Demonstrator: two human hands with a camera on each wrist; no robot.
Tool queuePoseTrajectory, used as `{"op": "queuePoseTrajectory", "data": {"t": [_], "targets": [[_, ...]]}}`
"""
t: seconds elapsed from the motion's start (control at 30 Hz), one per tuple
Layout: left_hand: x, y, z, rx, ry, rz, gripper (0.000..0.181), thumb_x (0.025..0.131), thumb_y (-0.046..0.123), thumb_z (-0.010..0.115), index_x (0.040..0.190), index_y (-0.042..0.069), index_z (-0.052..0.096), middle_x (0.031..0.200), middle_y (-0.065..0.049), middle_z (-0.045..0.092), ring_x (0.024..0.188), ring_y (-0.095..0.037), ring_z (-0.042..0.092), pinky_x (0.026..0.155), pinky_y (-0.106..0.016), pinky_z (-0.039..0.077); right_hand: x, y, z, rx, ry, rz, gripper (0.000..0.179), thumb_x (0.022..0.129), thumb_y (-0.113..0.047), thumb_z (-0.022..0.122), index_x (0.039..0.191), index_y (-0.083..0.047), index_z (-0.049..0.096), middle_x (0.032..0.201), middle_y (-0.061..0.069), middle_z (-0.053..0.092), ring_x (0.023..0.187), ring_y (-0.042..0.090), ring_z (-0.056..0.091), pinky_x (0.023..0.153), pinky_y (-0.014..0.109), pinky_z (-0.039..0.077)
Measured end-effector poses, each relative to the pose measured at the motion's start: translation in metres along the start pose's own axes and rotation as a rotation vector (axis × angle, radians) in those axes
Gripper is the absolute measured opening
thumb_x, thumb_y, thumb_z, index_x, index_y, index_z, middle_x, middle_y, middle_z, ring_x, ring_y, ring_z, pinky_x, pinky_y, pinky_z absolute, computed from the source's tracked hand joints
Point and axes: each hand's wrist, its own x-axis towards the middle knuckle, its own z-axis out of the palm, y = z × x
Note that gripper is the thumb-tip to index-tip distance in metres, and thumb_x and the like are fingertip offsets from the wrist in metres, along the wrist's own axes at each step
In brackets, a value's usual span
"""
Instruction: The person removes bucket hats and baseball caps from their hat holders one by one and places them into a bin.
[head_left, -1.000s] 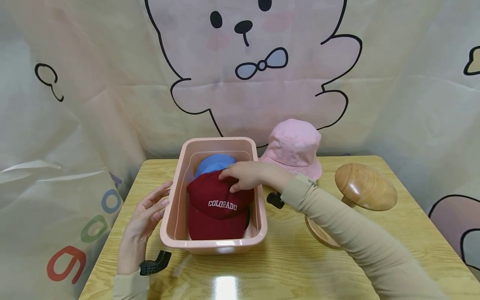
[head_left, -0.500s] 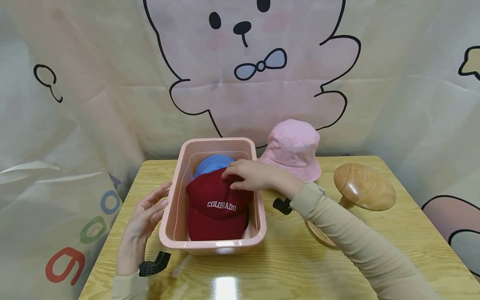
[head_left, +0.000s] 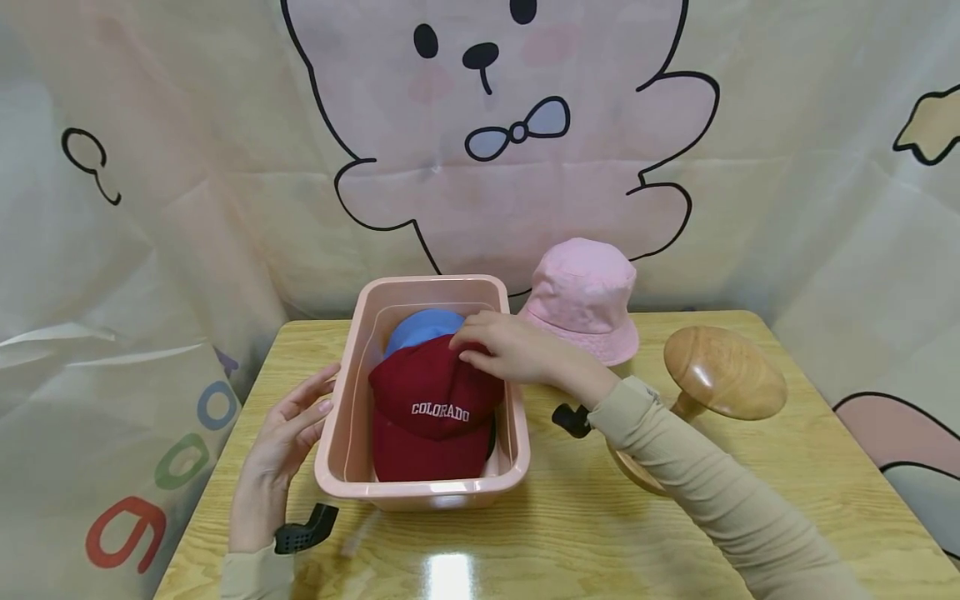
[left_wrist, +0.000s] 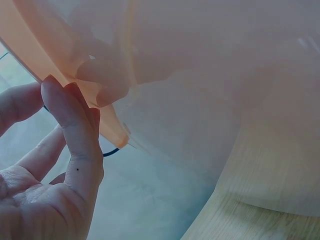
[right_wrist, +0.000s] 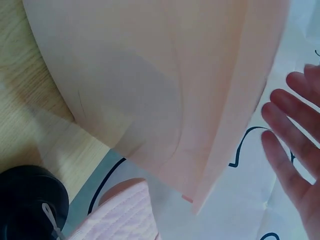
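Note:
A dark red baseball cap (head_left: 435,450) lettered COLORADO lies in a pink plastic bin (head_left: 420,493), with its brim toward the near wall. Behind it, a blue hat (head_left: 422,327) shows partly, the rest covered by the cap. My left hand (head_left: 288,433) is at the bin's left side, its fingertips at the rim (left_wrist: 112,130). Over the bin's right rim hovers my right hand (head_left: 517,348), its fingers loosely bent above the cap's crown. The right wrist view shows its fingers (right_wrist: 295,131) spread beside the rim, with nothing between them.
A pink bucket hat (head_left: 581,292) stands behind and to the right of the bin, its quilted brim (right_wrist: 122,212) showing in the right wrist view. Farther right is a wooden hat stand (head_left: 723,375), its base partly behind my right sleeve. A printed curtain (head_left: 225,250) hangs behind the wooden table (head_left: 585,517).
My right hand has drawn back slightly to the right over the cap. The view has shifted a little. The left hand, the bin and the hats keep their places.

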Motion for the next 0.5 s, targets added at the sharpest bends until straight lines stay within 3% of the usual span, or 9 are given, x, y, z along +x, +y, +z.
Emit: {"op": "queuePoseTrajectory", "data": {"t": [0.27,0.5], "targets": [[0.001,0.0,0.001,-0.023,-0.02,0.021,0.045,0.097,-0.005,0.043,0.132,0.018,0.059,0.114,0.005,0.061,0.096,-0.005,0.067,0.081,-0.021,0.057,-0.006,0.007,-0.001,-0.012,0.179,-0.056,0.015,0.093,-0.013,0.059,0.101,-0.011,0.071,0.098,-0.001,0.067,0.093,0.013,0.061,0.087,0.03,0.05],[0.001,0.0,0.0,-0.01,-0.011,0.013,0.044,0.097,-0.004,0.044,0.132,0.019,0.059,0.114,0.005,0.061,0.097,-0.005,0.066,0.081,-0.021,0.057,-0.012,0.009,-0.005,-0.04,0.27,-0.054,0.013,0.092,-0.012,0.061,0.101,-0.012,0.071,0.1,-0.001,0.069,0.092,0.012,0.062,0.082,0.028,0.052]]}}
